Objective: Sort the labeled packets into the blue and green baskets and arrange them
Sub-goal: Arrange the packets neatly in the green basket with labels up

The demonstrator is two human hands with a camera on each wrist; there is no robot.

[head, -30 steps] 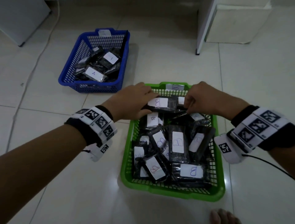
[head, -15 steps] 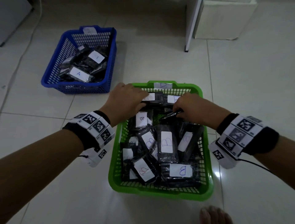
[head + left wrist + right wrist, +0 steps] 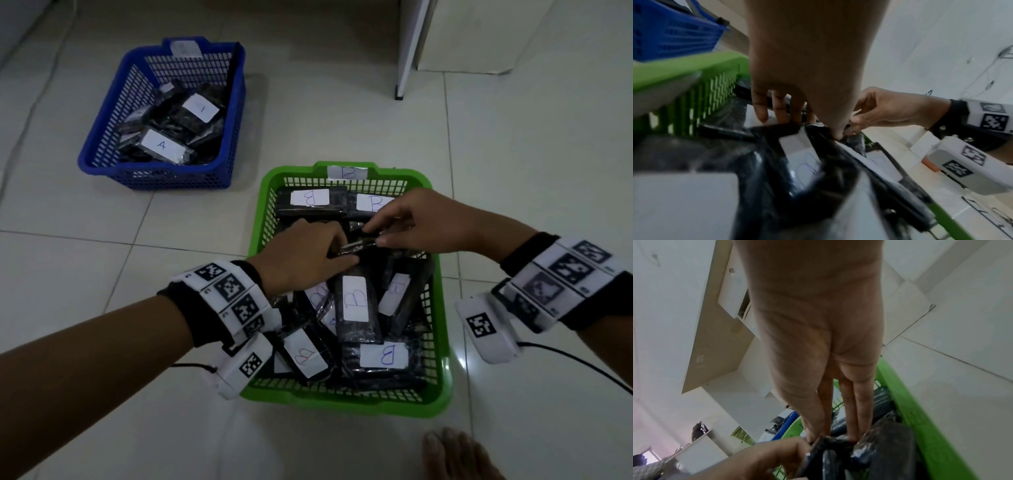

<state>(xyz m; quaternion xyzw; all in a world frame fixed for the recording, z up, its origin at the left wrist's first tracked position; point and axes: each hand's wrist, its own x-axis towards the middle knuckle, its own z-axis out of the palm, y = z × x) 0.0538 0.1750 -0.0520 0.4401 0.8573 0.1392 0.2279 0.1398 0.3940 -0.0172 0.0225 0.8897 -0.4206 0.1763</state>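
The green basket in front of me, tagged B, holds several black packets with white B labels. Two of them lie flat along its far wall. Over the middle of the basket my left hand and right hand meet and both pinch one black packet by its upper edge. In the left wrist view my left hand's fingers and thumb clamp that packet. The right wrist view shows the right fingertips on its crinkled top. Its label is hidden. The blue basket, far left, holds A packets.
Both baskets stand on a pale tiled floor. A white cabinet stands at the far right, with its thin panel edge reaching the floor. A cable runs along the floor at the left. A bare foot shows at the bottom edge.
Both hands have drawn back from the basket's far wall to its middle, leaving two B packets lying there. They now pinch another packet between them.
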